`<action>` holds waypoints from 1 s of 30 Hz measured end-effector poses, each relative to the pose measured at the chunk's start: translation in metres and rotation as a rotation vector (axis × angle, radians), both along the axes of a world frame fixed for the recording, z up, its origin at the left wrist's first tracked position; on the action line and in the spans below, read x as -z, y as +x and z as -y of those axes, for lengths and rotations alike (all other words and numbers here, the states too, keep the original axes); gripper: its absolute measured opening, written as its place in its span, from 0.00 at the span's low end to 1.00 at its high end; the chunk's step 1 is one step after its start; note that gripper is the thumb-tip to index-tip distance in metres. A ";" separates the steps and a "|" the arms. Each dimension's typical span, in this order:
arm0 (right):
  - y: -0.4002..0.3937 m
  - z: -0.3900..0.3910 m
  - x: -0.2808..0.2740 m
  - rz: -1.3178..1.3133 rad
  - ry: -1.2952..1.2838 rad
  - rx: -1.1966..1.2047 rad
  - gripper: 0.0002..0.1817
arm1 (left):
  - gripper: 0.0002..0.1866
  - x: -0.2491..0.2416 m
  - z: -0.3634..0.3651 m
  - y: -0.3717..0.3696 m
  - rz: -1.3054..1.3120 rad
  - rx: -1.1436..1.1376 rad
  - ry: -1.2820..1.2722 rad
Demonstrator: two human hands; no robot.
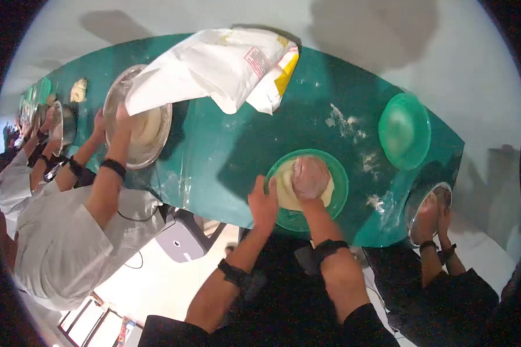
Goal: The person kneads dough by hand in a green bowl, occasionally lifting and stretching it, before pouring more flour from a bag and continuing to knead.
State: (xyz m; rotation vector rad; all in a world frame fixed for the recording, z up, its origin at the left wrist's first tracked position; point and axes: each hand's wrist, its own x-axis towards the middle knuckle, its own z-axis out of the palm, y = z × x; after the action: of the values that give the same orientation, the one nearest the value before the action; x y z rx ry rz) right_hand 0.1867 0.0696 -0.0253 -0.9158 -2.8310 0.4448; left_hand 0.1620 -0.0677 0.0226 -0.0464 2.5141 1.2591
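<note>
A green bowl [342, 199] stands near the table's front edge with pale dough [286, 184] in it. At the bowl's left rim is my left hand [263, 203], its thumb over the edge and the other fingers along the outside. My right hand [311, 177] is closed and presses down on the dough, covering part of it. Its fingertips are hidden against the dough.
A white sack [214, 69] lies behind. Another green bowl [404, 133] stands right, near scattered flour [344, 122]. Co-workers' hands work at a metal bowl [165, 130] on the left and a bowl [412, 215] on the right. A chair [176, 237] stands below the table.
</note>
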 end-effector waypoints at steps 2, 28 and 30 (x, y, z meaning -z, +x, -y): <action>0.003 0.005 0.000 -0.017 -0.032 0.168 0.10 | 0.15 0.000 0.005 0.032 0.087 -0.179 0.020; 0.010 0.043 -0.026 -0.137 0.072 -0.034 0.16 | 0.13 -0.003 -0.002 -0.021 0.060 0.124 -0.001; 0.007 0.031 -0.015 -0.189 0.078 -0.050 0.13 | 0.13 0.002 -0.001 -0.019 0.058 0.104 0.083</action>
State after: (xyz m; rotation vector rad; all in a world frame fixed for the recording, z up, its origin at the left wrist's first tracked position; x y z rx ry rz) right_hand 0.1941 0.0383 -0.0105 -0.7475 -2.6841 0.4008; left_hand 0.1434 -0.0671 0.0201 0.0650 2.3808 1.2995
